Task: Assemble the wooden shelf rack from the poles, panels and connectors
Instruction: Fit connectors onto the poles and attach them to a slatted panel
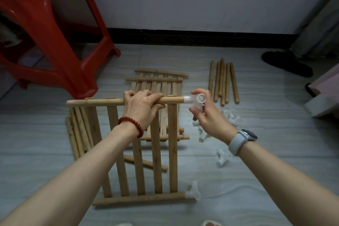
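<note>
I hold a slatted wooden panel [173,152] tilted up from the floor. My left hand [142,106] grips its top rail [95,102] near the middle. My right hand [205,112] pinches a clear plastic connector [195,101] seated on the right end of that rail. A second clear connector [193,192] sits on the right end of the panel's bottom rail [139,199]. Another slatted panel [157,80] lies flat on the floor behind.
A bundle of loose poles [222,80] lies to the right, more poles [78,132] to the left under the panel. Several clear connectors [222,159] are scattered on the tile floor. A red plastic stool [49,29] stands at left; a dark slipper [286,63] at far right.
</note>
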